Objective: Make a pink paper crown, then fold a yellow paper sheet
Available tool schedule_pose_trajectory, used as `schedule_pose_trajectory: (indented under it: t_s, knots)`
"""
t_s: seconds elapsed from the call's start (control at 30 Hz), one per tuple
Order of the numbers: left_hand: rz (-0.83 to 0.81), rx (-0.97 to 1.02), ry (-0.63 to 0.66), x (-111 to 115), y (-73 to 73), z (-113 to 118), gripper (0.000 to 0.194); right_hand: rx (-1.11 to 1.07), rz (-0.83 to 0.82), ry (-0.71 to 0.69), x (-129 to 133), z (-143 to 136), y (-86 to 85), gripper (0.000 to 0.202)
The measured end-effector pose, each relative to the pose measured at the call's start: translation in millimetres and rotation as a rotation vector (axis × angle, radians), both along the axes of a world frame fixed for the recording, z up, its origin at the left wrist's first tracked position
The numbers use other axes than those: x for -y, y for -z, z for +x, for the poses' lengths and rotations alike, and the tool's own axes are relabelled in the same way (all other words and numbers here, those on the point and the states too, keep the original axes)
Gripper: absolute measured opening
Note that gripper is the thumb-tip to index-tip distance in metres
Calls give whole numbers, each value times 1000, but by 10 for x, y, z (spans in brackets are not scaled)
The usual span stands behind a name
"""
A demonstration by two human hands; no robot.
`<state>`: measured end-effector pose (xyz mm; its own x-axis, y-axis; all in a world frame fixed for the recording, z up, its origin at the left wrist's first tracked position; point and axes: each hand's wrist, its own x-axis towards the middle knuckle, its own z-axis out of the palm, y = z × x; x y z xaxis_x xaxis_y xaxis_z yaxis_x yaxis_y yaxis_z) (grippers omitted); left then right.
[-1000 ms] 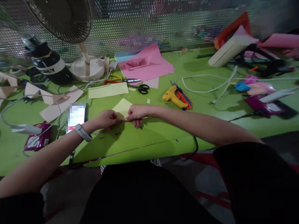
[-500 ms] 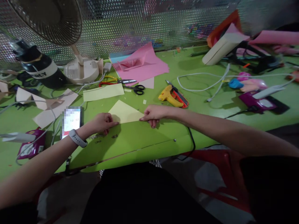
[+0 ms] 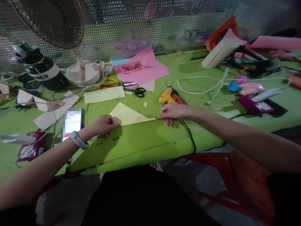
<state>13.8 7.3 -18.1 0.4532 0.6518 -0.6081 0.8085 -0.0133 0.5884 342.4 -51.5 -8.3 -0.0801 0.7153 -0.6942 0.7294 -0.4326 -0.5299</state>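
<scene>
A pale yellow folded paper (image 3: 128, 115), roughly triangular, lies over the green table between my hands. My left hand (image 3: 103, 125) pinches its lower left edge between thumb and fingers. At the thin, pointed right tip of the paper, my right hand (image 3: 170, 113) is closed on it, with the other fingers curled below. A yellow glue gun (image 3: 167, 95) rests just behind my right hand. Behind the folded paper lie a yellow paper strip (image 3: 104, 94) and black-handled scissors (image 3: 139, 92).
On the left are a phone (image 3: 73, 122), a purple device (image 3: 33, 146), a dark bottle (image 3: 44, 70) and a fan (image 3: 82, 73). Pink sheets (image 3: 150, 67) lie at the back. White cable (image 3: 199, 92) and another purple device (image 3: 258, 105) are at right.
My right hand has moved right, away from my left hand, and the narrow right tip of the yellow paper now shows stretched out to its fingertips. My left hand has hardly moved.
</scene>
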Motion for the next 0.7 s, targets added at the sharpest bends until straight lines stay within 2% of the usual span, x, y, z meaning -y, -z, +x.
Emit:
schedule_pose_trajectory:
  t_s: [0.1,0.2,0.33,0.5,0.7]
  knots:
    - [-8,-35,13,14,-81,86,38,-75,32,-116,-123,-258,-23,39]
    - [15,-24,21,47,-158,225,32,-154,11,-225,-274,-620,39,35]
    - [-52,-2,15,58,-123,343,36,-170,-48,-269,-395,-914,166,35]
    - [-99,8,-61,28,-16,248,45,-180,-72,-271,-422,-883,272,45]
    - [-153,-67,-105,-35,-30,-137,49,-178,-100,-231,-364,-714,241,48]
